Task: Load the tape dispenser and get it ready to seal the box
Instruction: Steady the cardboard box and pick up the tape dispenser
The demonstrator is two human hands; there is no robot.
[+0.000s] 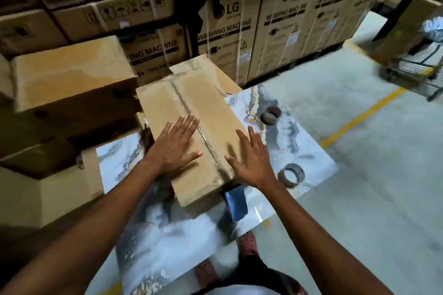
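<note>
Left hand (176, 145) and right hand (251, 159), both flat and grasping nothing, on taped box (191, 105), two tape rolls (291, 175) on table (309, 148), cartons (239, 29) behind printed "LG WASHING MACHINE"

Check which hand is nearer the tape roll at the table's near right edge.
Right. The right hand lies flat on the box, just left of that tape roll. The left hand rests farther left, across the box's taped seam.
</note>
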